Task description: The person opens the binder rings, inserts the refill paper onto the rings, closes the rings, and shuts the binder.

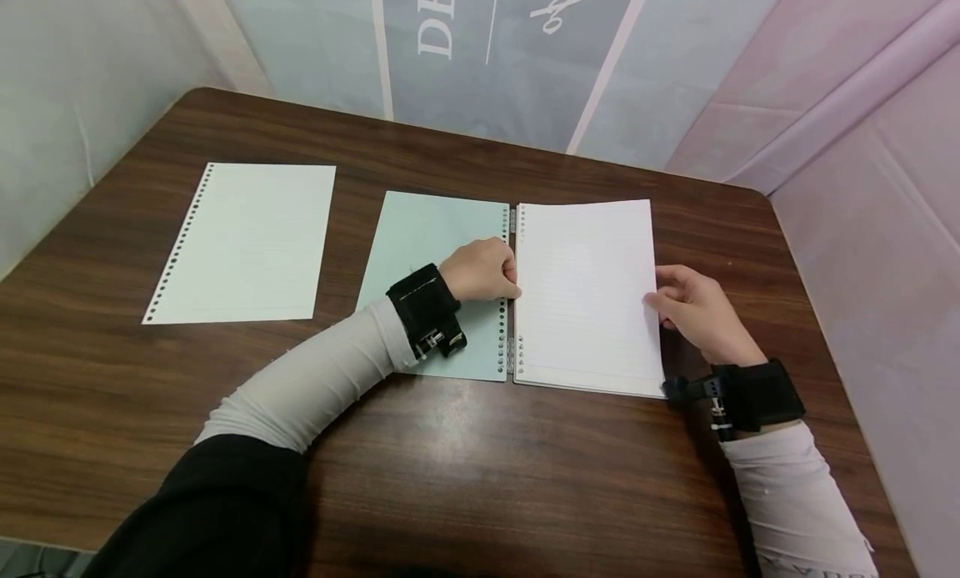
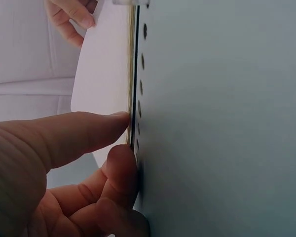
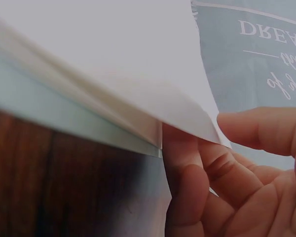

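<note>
An opened loose-leaf binder lies on the table, with its pale green cover (image 1: pixel 435 219) on the left and a stack of white lined paper (image 1: pixel 585 311) on the right. At the stack's holed left edge, beside the binder's spine, my left hand (image 1: pixel 480 269) pinches the edge with thumb and forefinger. In the left wrist view, that thumb (image 2: pixel 89 133) sits right at the paper edges. My right hand (image 1: pixel 693 307) holds the right edge of the paper, thumb on top and fingers underneath. The right wrist view shows the upper paper (image 3: pixel 138 64) lifted above the green back cover (image 3: pixel 79 126).
A separate white sheet (image 1: pixel 247 244) with a row of holes along its left side lies farther left on the brown wooden table (image 1: pixel 450 478). Metal binder rings (image 1: pixel 512 357) run along the spine. Printed fabric (image 1: pixel 495 69) hangs behind the table's back edge.
</note>
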Available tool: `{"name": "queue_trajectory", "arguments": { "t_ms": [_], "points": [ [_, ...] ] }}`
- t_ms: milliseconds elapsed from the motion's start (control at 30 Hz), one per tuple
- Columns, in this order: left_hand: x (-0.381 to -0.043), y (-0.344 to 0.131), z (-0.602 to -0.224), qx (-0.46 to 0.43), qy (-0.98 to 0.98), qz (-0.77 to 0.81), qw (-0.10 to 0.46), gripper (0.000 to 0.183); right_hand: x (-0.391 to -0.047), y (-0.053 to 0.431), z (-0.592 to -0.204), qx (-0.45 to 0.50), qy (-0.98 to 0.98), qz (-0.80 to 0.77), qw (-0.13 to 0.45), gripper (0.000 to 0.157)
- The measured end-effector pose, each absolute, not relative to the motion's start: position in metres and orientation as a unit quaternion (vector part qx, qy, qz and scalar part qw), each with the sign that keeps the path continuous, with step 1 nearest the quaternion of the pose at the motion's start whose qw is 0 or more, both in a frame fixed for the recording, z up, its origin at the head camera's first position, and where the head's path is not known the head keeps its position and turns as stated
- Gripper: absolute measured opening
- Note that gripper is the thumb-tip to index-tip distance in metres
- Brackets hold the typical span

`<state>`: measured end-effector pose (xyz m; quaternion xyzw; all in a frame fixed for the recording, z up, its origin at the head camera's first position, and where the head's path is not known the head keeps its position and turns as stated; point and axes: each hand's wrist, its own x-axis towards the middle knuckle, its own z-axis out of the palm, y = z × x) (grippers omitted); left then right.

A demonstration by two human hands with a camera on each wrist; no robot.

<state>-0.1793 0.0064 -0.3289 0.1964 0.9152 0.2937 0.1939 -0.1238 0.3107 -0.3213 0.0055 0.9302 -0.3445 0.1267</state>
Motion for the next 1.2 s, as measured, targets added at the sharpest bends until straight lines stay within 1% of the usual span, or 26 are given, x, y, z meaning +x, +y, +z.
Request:
{"name": "queue_trajectory", "arguments": {
  "t_ms": [133, 200, 333, 500, 600, 667, 833, 1067, 1200],
  "points": [
    [-0.175, 0.003, -0.328, 0.199, 0.919, 0.288, 0.184, 0.012, -0.125, 0.309, -0.321, 0.005, 0.931, -0.339, 0.138, 0.055],
    [-0.168, 0.001, -0.325, 0.215, 0.922, 0.275, 0.170, 0.012, -0.126, 0.308, -0.321, 0.004, 0.932, -0.335, 0.140, 0.056],
    [-0.144, -0.004, -0.313, 0.282, 0.917, 0.246, 0.136, 0.010, -0.128, 0.307, -0.320, 0.002, 0.932, -0.334, 0.143, 0.056],
    [-0.116, -0.006, -0.303, 0.378, 0.899, 0.198, 0.098, 0.023, -0.128, 0.307, -0.318, 0.002, 0.932, -0.332, 0.144, 0.056],
    [-0.105, -0.003, -0.304, 0.413, 0.891, 0.164, 0.087, 0.028, -0.126, 0.308, -0.318, 0.002, 0.933, -0.330, 0.144, 0.056],
    [-0.101, -0.001, -0.306, 0.429, 0.888, 0.144, 0.084, 0.027, -0.125, 0.308, -0.319, 0.001, 0.933, -0.330, 0.145, 0.056],
    [-0.095, 0.002, -0.310, 0.438, 0.890, 0.102, 0.077, 0.013, -0.124, 0.309, -0.320, -0.003, 0.933, -0.331, 0.142, 0.056],
    [-0.093, 0.006, -0.315, 0.451, 0.885, 0.090, 0.070, 0.014, -0.123, 0.311, -0.320, -0.007, 0.935, -0.326, 0.137, 0.056],
    [-0.097, 0.005, -0.314, 0.459, 0.878, 0.101, 0.097, 0.012, -0.124, 0.312, -0.320, -0.005, 0.935, -0.324, 0.144, 0.059]
  ]
}}
